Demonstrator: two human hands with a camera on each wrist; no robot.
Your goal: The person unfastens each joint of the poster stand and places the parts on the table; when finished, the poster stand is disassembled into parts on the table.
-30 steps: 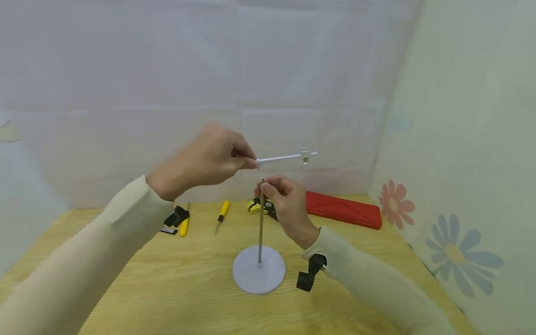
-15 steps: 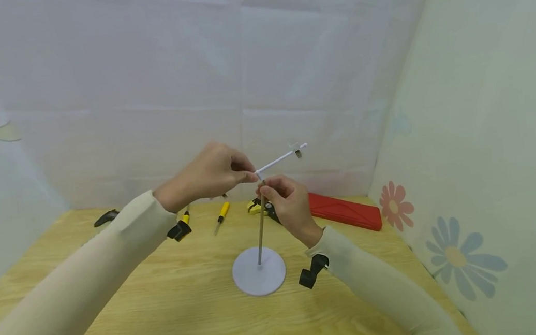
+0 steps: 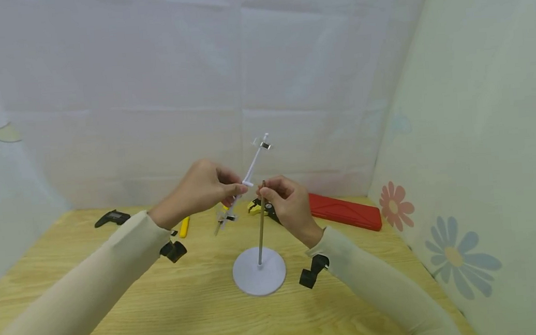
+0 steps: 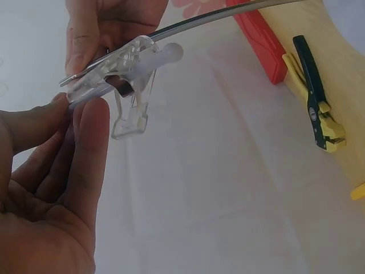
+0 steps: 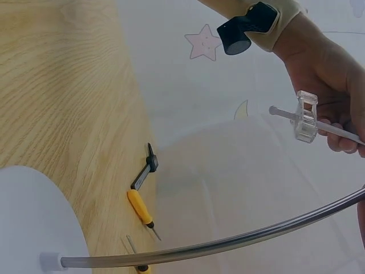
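On the wooden table (image 3: 166,309) stands a thin metal rod (image 3: 260,230), upright in a white round base (image 3: 259,274). My right hand (image 3: 262,191) pinches the top of this rod. Just left of it, my left hand (image 3: 237,188) pinches a thin white rod (image 3: 255,160) that tilts steeply up to the right. It carries a clear clip (image 3: 265,145) near its upper end and another (image 3: 227,218) at its lower end. In the left wrist view my fingertips (image 4: 85,114) hold the white rod beside a clear clip (image 4: 131,108), with the metal rod (image 4: 217,17) just behind. The right wrist view shows the base (image 5: 34,217), metal rod (image 5: 228,244) and clip (image 5: 305,117).
A red case (image 3: 343,209) and yellow-black pliers (image 3: 261,207) lie at the back right. Two yellow screwdrivers (image 3: 184,226) (image 3: 224,207) and a black tool (image 3: 112,218) lie at the back left. White sheets wall the back and left, a flowered wall (image 3: 441,238) the right.
My left hand has dropped and turned the white rod from level to steeply tilted up, close beside the metal rod's top. My right hand has stayed on the metal rod.
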